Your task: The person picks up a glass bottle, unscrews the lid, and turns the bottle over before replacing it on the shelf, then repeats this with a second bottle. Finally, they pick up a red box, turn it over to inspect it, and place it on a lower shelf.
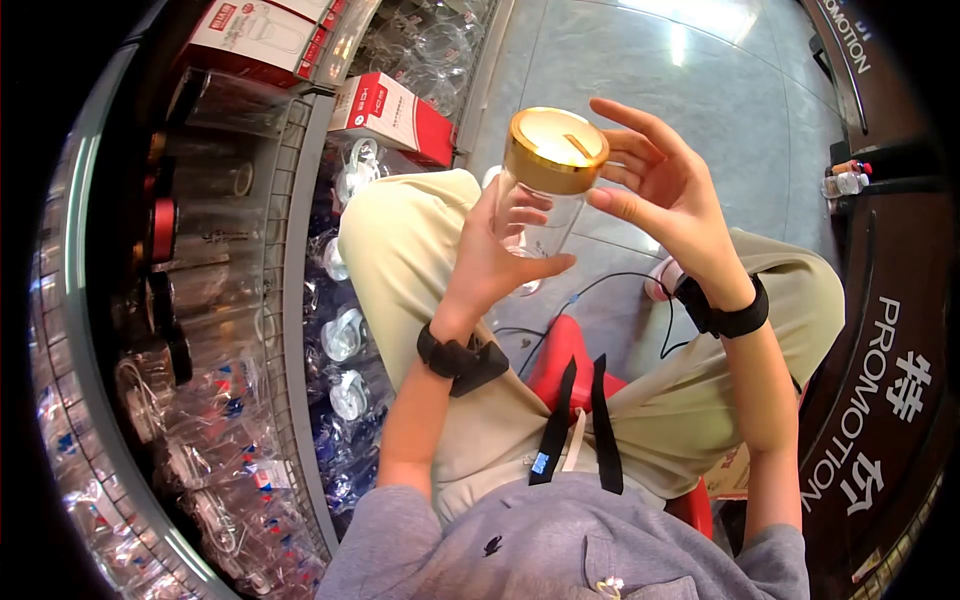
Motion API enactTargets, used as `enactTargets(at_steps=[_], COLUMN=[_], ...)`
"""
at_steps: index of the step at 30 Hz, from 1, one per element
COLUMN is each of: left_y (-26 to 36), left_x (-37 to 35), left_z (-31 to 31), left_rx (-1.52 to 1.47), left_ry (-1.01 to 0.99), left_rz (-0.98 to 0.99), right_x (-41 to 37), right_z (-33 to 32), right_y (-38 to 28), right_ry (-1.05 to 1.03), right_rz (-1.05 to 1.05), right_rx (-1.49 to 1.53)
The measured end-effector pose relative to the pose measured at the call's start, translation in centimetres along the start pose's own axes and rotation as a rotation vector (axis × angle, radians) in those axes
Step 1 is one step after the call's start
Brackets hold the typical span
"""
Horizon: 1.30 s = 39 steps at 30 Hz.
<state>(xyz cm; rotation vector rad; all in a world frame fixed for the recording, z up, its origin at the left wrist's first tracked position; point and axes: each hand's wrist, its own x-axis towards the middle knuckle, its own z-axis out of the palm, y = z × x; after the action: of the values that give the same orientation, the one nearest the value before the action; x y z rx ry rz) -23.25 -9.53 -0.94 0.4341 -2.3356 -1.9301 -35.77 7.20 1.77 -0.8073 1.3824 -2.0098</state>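
Note:
A clear jar [553, 228] with a shiny gold lid [560, 148] is held up in front of me, slightly tilted. My left hand [498, 245] wraps round its transparent body from the left, and some of its fingers show through the wall. The lid sits on the jar's mouth. Beside the lid's right edge is my right hand [665, 180], with its fingers apart and loosely curved. Its thumb tip lies close to the lower rim of the lid; whether it touches cannot be made out. Both wrists wear black bands.
At my left stands a wire shelf [285, 200] with clear jars and plastic-wrapped bottles. A red-and-white box [395, 115] lies on goods beside my knee. A dark promotion stand [880, 400] is on the right. Below me are a red stool [560, 360] and a black cable [625, 275].

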Motion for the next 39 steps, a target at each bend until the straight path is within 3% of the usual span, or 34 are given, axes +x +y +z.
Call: enactTargets(at_steps=[4, 6, 9, 11, 15, 21, 24, 27, 28, 31, 39], left_y=[0.8, 1.5, 0.5, 0.4, 0.6, 0.4, 1.0, 0.8, 0.7, 0.4, -0.2], left_x=[-0.4, -0.5, -0.6, -0.5, -0.6, -0.2, 0.2, 0.3, 0.2, 0.1, 0.3], left_z=[0.0, 0.0, 0.9, 1.4, 2.1, 2.2, 1.7, 1.7, 1.7, 1.7, 1.9], left_rx=[-0.014, 0.054, -0.038, 0.015, -0.015, 0.180, 0.222, 0.158, 0.169, 0.201, 0.215], left_ry=[-0.232, -0.373, -0.378, -0.294, -0.185, -0.026, 0.006, 0.077, 0.062, 0.018, 0.065], left_rz=[-0.109, -0.156, -0.028, -0.012, -0.053, 0.248, 0.299, 0.348, 0.348, 0.355, 0.359], right_x=[-0.1, -0.1, -0.2, -0.2, -0.4, -0.5, -0.6, -1.0, -1.2, -1.2, -1.4], right_z=[-0.7, -0.4, 0.1, -0.2, 0.8, 0.6, 0.5, 0.8, 0.8, 0.0, 1.0], right_y=[-0.1, 0.2, 0.1, 0.6, 1.1, 0.5, -0.4, -1.5, -2.2, -3.1, -2.5], right_ry=[-0.063, -0.123, -0.182, -0.174, -0.012, -0.007, -0.120, -0.210, -0.206, -0.298, -0.224], right_rz=[0.021, -0.055, -0.011, 0.047, 0.040, -0.059, -0.168, -0.158, -0.062, -0.044, 0.019], right_rx=[-0.069, 0.043, 0.114, 0.014, 0.146, -0.001, -0.222, -0.035, 0.026, 0.148, 0.139])
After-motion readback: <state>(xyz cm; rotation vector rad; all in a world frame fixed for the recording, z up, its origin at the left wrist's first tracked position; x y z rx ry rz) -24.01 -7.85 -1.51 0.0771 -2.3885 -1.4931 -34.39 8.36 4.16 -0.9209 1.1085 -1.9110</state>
